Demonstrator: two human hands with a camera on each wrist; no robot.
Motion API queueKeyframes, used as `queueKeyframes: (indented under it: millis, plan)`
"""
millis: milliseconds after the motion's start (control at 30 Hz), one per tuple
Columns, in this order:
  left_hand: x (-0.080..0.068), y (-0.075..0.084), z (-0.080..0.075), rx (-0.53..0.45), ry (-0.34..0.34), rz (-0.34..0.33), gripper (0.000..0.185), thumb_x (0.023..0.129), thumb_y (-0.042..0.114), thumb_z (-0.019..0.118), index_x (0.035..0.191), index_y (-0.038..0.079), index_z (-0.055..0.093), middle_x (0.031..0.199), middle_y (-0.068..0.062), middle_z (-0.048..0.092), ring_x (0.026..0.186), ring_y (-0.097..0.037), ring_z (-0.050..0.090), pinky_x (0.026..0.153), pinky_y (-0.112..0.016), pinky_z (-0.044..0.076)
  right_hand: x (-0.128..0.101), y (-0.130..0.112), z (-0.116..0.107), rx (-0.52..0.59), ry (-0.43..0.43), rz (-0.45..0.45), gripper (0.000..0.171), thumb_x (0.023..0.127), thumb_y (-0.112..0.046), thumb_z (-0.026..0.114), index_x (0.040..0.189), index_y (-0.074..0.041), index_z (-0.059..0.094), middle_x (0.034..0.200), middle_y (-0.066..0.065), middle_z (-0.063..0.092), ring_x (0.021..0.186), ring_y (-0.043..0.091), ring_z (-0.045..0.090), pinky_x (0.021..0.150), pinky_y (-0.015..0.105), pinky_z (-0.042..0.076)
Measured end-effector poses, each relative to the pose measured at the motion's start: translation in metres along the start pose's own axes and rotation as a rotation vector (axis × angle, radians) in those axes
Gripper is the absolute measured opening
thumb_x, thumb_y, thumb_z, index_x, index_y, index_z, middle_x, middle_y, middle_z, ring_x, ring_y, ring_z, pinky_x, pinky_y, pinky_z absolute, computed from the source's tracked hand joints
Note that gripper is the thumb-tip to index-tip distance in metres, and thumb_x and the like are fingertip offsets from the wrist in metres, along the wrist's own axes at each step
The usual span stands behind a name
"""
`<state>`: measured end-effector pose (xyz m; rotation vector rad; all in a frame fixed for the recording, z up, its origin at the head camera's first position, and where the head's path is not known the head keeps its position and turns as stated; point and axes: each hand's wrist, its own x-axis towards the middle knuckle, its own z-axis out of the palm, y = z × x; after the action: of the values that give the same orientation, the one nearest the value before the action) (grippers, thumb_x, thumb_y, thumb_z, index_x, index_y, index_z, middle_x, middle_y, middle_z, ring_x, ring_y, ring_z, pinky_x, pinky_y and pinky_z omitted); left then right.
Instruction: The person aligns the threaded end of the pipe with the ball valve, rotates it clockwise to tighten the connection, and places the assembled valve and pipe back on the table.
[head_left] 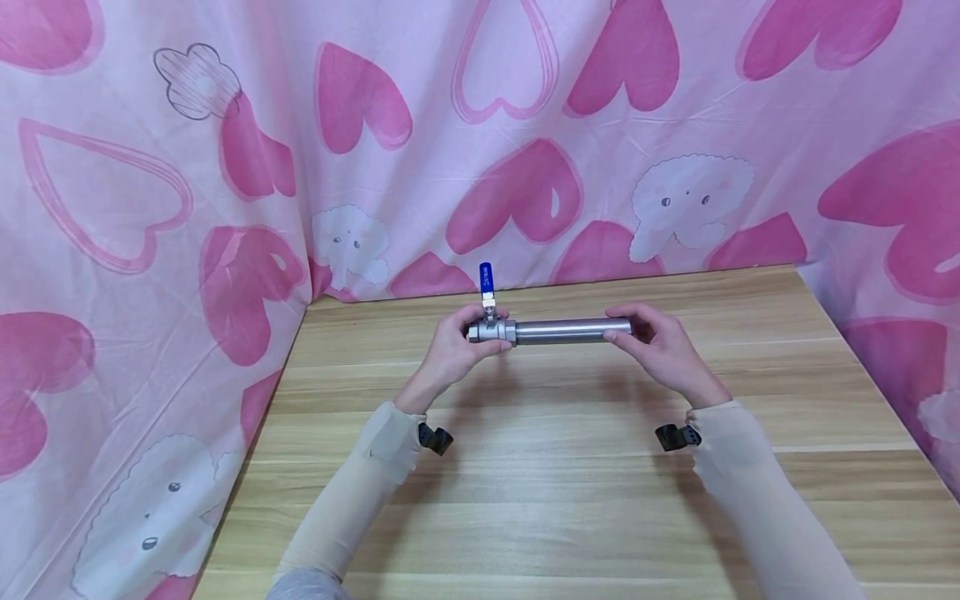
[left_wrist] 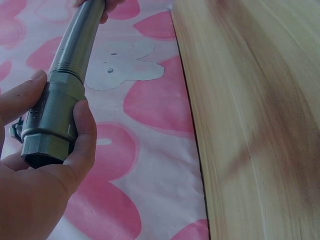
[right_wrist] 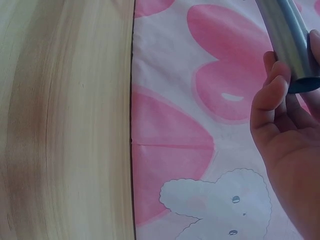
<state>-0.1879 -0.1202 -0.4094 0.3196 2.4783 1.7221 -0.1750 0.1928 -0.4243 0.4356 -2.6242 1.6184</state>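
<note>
The left hand (head_left: 453, 346) is gripping the ball valve (head_left: 491, 330) body while the right hand (head_left: 660, 343) is pinching the steel pipe (head_left: 570, 331) far-right end; the assembly looks rigid, heavy and smooth, best held at the valve's hex flats.

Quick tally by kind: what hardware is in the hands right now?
Ball valve with blue handle, gripped by the left hand: 1
Steel pipe joined to the valve, far end held by the right hand: 1
Total: 2

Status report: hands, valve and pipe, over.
Left hand grips valve. Right hand holds pipe end. Assembly held above table; nothing in the way.
</note>
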Motion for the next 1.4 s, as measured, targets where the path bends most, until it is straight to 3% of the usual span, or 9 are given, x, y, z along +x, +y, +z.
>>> queueKeyframes:
  millis: [167,467,1000,1233,1400]
  plan:
    - [-0.0006,-0.0007,0.0001,0.004,0.000,0.017,0.044,0.074,0.017,0.083,0.116,0.017,0.067,0.114,0.001,0.068,0.100,-0.019,0.058,0.087,-0.032,0.047,0.0001,-0.0001,0.0000,-0.012,-0.003,0.041,0.032,0.093,-0.027,0.065,0.121,-0.012,0.062,0.103,0.008,0.063,0.080,0.017,0.053,0.062,0.023,0.046]
    - [-0.0007,-0.0009,0.0004,0.012,0.000,-0.007,0.045,0.074,0.017,0.083,0.116,0.019,0.067,0.115,0.003,0.067,0.103,-0.019,0.057,0.090,-0.035,0.046,0.0014,0.0027,0.0009,-0.038,-0.021,0.030,0.032,0.097,-0.030,0.059,0.122,-0.010,0.061,0.103,0.009,0.064,0.082,0.015,0.056,0.065,0.022,0.049]
    - [0.0010,0.0000,0.0003,-0.016,-0.008,-0.007,0.048,0.074,0.015,0.084,0.119,0.012,0.067,0.113,-0.003,0.068,0.097,-0.018,0.058,0.083,-0.029,0.049,0.0016,0.0001,0.0014,-0.037,-0.022,0.033,0.034,0.097,-0.030,0.058,0.124,-0.010,0.060,0.104,0.010,0.063,0.082,0.013,0.056,0.067,0.021,0.049]
    - [0.0009,-0.0009,-0.0003,-0.013,-0.004,0.003,0.046,0.074,0.016,0.084,0.118,0.013,0.067,0.113,-0.003,0.068,0.096,-0.018,0.058,0.083,-0.029,0.048,0.0013,-0.0019,0.0026,0.002,-0.019,0.022,0.042,0.086,-0.022,0.074,0.124,-0.009,0.061,0.106,0.011,0.062,0.080,0.011,0.054,0.065,0.020,0.048]
    - [0.0009,-0.0016,-0.0005,-0.013,0.002,0.017,0.048,0.074,0.016,0.084,0.118,0.010,0.067,0.113,-0.003,0.069,0.097,-0.018,0.058,0.084,-0.030,0.047,0.0016,-0.0020,0.0029,0.015,-0.051,0.007,0.049,0.082,-0.014,0.077,0.126,-0.006,0.058,0.114,0.016,0.061,0.088,0.015,0.057,0.071,0.016,0.049]
